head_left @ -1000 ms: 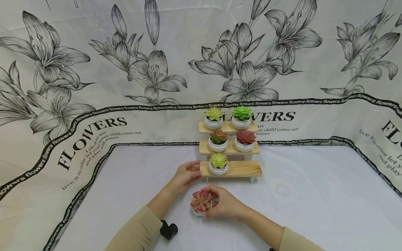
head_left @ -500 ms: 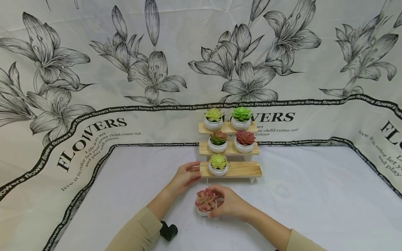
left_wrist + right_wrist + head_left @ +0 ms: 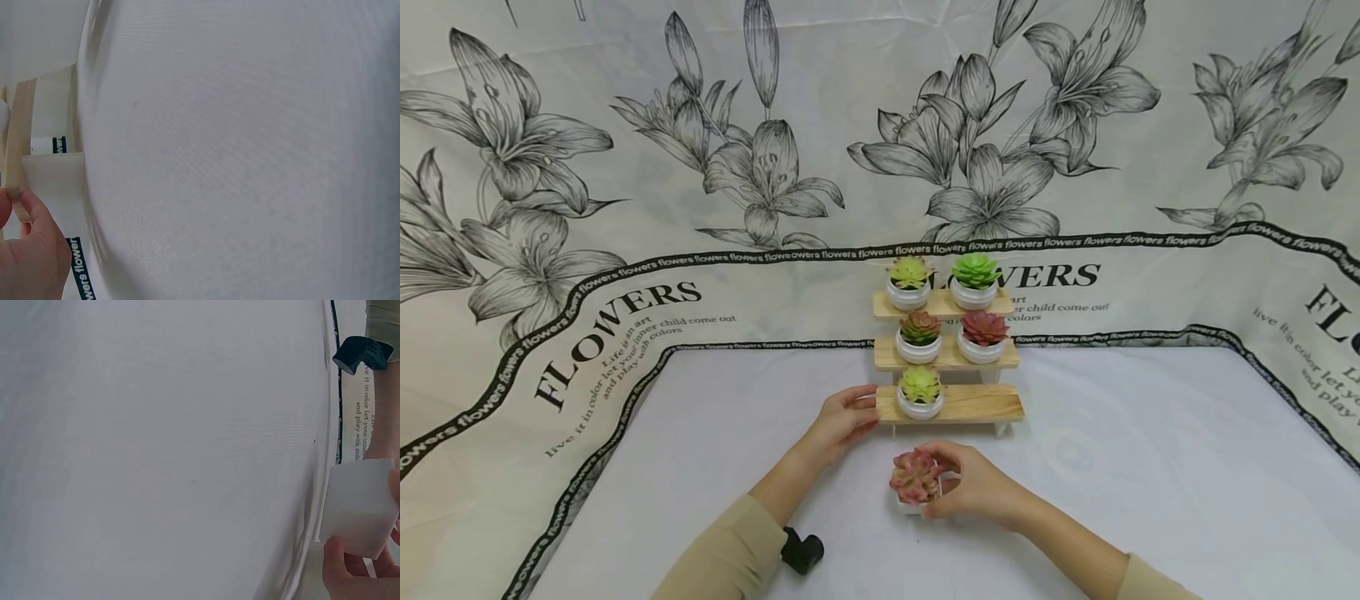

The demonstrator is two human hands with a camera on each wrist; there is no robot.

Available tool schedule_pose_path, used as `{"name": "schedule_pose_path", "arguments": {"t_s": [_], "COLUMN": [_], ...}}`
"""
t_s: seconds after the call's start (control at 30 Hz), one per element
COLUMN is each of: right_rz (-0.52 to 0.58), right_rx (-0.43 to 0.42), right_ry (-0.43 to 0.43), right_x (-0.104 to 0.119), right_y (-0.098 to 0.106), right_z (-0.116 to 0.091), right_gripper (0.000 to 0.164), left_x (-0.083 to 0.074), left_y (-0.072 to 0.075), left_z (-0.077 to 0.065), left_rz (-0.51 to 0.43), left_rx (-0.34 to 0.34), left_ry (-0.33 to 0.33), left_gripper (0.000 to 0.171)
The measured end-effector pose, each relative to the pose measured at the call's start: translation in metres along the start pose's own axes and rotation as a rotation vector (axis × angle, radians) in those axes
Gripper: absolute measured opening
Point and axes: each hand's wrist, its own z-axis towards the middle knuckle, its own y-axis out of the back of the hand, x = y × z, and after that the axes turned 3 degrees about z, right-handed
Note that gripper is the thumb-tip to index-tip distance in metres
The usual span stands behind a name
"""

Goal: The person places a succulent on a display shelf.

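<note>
A pink succulent [image 3: 915, 477] in a white pot is held in my right hand [image 3: 976, 485], in front of the stand. Seen by the right wrist camera, thumb and fingers grip the white pot [image 3: 357, 509] from its sides. My left hand [image 3: 837, 427] pinches the left end of a three-tier wooden plant stand [image 3: 981, 403] at its lowest board. The left wrist view shows thumb and fingers about the end of that wooden board [image 3: 20, 134]. On the lowest tier's left half sits a yellow-green succulent [image 3: 920, 393] in a white pot; the right half is bare wood.
The middle tier carries a red-green succulent [image 3: 919, 335] and a dark red one [image 3: 983, 335]. On the top tier stand a yellow-green succulent [image 3: 908, 282] and a bright green one [image 3: 974, 282]. A flower-printed cloth [image 3: 775, 300] hangs behind the white table [image 3: 1135, 467].
My right hand has moved to the right with the pink succulent, which now stands in front of the lowest tier's left part. The left hand has kept its hold on the board.
</note>
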Motion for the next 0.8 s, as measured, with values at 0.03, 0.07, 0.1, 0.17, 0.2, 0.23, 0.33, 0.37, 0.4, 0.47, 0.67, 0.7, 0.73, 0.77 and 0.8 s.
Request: {"name": "schedule_pose_path", "arguments": {"t_s": [0.03, 0.07, 0.1, 0.17, 0.2, 0.23, 0.33, 0.37, 0.4, 0.47, 0.67, 0.7, 0.73, 0.77, 0.8], "right_rz": [0.003, 0.006, 0.006, -0.001, -0.005, -0.012, -0.022, -0.026, -0.021, -0.02, -0.023, -0.02, -0.019, -0.014, -0.009], "right_rx": [-0.001, -0.002, -0.006, -0.016, -0.022, -0.031, -0.05, -0.055, -0.057, -0.065, -0.082, -0.081, -0.081, -0.081, -0.085], "right_ry": [0.005, 0.007, 0.008, 0.002, -0.004, -0.012, -0.034, -0.04, -0.045, -0.055, -0.072, -0.071, -0.069, -0.067, -0.067], "right_x": [0.0, 0.0, -0.001, -0.001, -0.001, -0.001, -0.001, -0.001, 0.0, 0.001, 0.005, 0.005, 0.006, 0.006, 0.007], "right_y": [0.001, 0.003, 0.004, 0.007, 0.009, 0.011, 0.016, 0.018, 0.019, 0.023, 0.035, 0.037, 0.039, 0.041, 0.043], "right_z": [-0.001, -0.001, -0.002, -0.004, -0.006, -0.007, -0.011, -0.012, -0.013, -0.015, -0.022, -0.023, -0.024, -0.025, -0.026], "right_gripper": [0.061, 0.061, 0.061, 0.063, 0.064, 0.065, 0.067, 0.067, 0.067, 0.067, 0.065, 0.064, 0.064, 0.064, 0.065], "left_x": [0.0, 0.0, 0.0, 0.0, 0.0, 0.0, 0.0, 0.0, -0.001, 0.0, -0.001, -0.001, -0.002, -0.002, -0.002], "left_y": [0.0, 0.0, 0.0, 0.001, 0.001, 0.0, 0.0, 0.0, 0.0, 0.0, -0.001, -0.001, -0.001, -0.001, -0.001], "left_z": [0.0, 0.001, 0.001, 0.001, 0.001, 0.001, 0.001, 0.001, 0.001, 0.001, 0.001, 0.001, 0.001, 0.001, 0.002], "left_rz": [-0.003, -0.002, -0.004, -0.004, -0.004, -0.004, -0.001, -0.003, -0.005, -0.005, -0.01, -0.011, -0.011, -0.01, -0.011], "left_rx": [-0.001, 0.001, 0.002, 0.001, -0.003, -0.004, -0.007, -0.007, -0.006, -0.001, 0.003, 0.002, -0.002, -0.003, -0.003], "left_ry": [0.002, -0.001, -0.003, -0.001, 0.004, 0.006, 0.01, 0.012, 0.013, 0.008, 0.008, 0.008, 0.01, 0.01, 0.01], "left_gripper": [0.047, 0.047, 0.047, 0.047, 0.047, 0.047, 0.047, 0.047, 0.047, 0.047, 0.048, 0.048, 0.047, 0.047, 0.047]}}
